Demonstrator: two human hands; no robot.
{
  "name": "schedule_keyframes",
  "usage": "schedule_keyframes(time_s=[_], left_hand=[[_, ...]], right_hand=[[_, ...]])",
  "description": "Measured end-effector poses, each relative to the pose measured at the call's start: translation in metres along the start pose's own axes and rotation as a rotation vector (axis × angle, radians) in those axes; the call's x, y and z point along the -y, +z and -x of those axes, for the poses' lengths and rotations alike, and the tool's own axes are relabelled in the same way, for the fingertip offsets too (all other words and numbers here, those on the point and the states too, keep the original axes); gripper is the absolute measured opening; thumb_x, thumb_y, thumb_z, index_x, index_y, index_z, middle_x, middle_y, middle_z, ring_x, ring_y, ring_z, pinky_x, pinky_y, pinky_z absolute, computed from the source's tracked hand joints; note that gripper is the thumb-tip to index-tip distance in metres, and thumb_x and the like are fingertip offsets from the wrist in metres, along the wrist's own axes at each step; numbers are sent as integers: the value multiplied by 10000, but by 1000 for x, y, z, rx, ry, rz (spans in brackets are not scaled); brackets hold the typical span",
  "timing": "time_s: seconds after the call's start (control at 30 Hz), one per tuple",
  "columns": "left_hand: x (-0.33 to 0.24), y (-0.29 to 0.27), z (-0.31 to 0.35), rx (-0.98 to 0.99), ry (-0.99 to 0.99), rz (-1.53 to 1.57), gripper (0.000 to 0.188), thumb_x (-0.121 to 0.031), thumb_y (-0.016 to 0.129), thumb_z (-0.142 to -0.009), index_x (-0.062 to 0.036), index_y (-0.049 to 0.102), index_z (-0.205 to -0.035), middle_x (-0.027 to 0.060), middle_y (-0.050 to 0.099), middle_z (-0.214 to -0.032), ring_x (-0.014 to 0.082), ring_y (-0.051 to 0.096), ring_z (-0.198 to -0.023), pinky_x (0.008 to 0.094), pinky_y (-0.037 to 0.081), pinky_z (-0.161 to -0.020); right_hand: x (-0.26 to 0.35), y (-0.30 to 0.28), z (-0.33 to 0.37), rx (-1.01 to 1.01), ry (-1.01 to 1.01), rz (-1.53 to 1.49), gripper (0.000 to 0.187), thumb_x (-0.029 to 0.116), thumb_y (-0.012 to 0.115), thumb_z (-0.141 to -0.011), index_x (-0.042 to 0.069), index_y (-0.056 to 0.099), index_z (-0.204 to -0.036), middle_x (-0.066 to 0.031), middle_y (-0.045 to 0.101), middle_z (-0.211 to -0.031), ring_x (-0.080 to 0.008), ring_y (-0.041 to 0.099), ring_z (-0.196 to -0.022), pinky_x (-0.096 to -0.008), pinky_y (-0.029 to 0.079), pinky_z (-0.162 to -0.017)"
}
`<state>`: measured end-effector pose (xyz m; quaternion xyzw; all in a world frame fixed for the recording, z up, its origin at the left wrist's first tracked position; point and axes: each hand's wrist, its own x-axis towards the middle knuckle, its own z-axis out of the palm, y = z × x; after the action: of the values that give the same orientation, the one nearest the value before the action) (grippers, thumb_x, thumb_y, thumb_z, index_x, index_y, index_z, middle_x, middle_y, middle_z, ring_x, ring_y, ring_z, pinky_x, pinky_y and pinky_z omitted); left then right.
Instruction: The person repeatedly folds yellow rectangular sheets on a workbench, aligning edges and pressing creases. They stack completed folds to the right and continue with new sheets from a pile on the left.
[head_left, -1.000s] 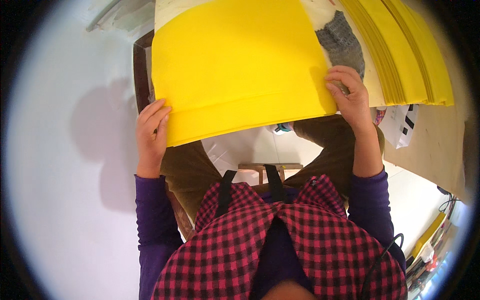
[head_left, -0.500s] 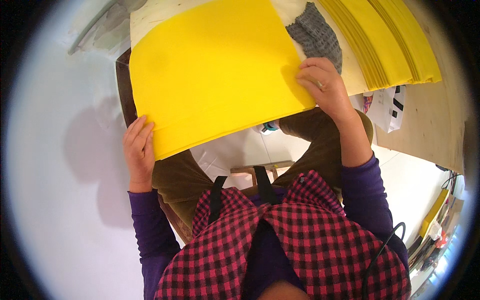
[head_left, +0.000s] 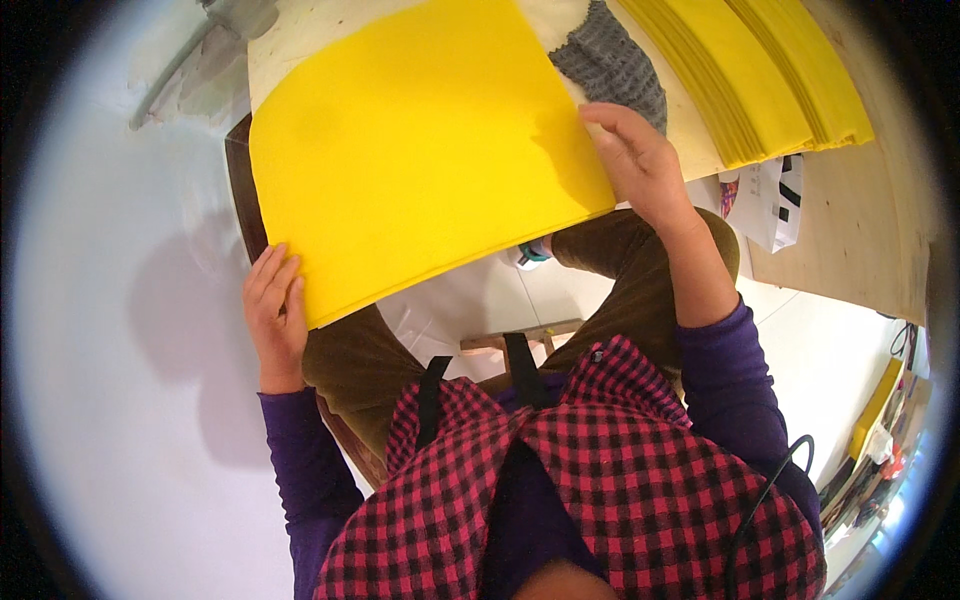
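A flat stack of yellow fabric-like sheets (head_left: 420, 150) lies on the table before me, its near edge jutting over my lap. At its near left corner, my left hand (head_left: 276, 315) rests against the side edge with fingers stretched and the thumb a little apart. My right hand (head_left: 645, 165) is at the right edge, fingers extended along the sheets and the thumb apart, gripping nothing. Beyond this hand lies a crumpled grey knitted cloth (head_left: 618, 72).
Folded yellow stacks (head_left: 725, 80) lie at the far right. A white bag (head_left: 775, 205) with dark marks is below them, beside a wooden board (head_left: 850, 240). A white wall (head_left: 130, 350) stands close on my left. A wooden stool bar (head_left: 520, 337) shows between my legs.
My right hand has loosened from a closer pinch, its fingers now straighter along the edge. The left hand stays at its corner. The whole view has shifted slightly.
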<state>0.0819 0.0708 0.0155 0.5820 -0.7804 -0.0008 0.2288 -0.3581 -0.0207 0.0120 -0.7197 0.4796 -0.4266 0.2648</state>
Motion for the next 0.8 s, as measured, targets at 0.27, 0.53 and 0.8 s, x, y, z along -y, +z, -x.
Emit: schedule_keyframes(time_s=[0.27,0.53,0.8], left_hand=[[-14,8,-16,-109,-587,817,616,-383,255,-1033,62,219,-1458,185,269,-1520,272,274,-1406,371,205,-1150],[-28,12,-30,-11,-632,928,637,-394,237,-1035,71,183,-1466,183,265,-1522,268,279,-1400,356,223,-1140],[-34,10,-33,31,-572,1020,608,-383,283,-1032,52,249,-1455,173,322,-1493,251,349,-1355,340,286,-1105]], right_hand=[[0,5,4,43,292,-278,662,497,312,-1007,8,318,-1453,-155,340,-1492,-277,310,-1383,-367,233,-1135],[1,13,18,65,256,-423,729,533,361,-986,-30,300,-1445,-195,323,-1496,-281,286,-1400,-324,196,-1140],[9,14,27,111,220,-328,752,539,353,-984,-34,246,-1460,-203,266,-1521,-288,237,-1422,-320,184,-1143]])
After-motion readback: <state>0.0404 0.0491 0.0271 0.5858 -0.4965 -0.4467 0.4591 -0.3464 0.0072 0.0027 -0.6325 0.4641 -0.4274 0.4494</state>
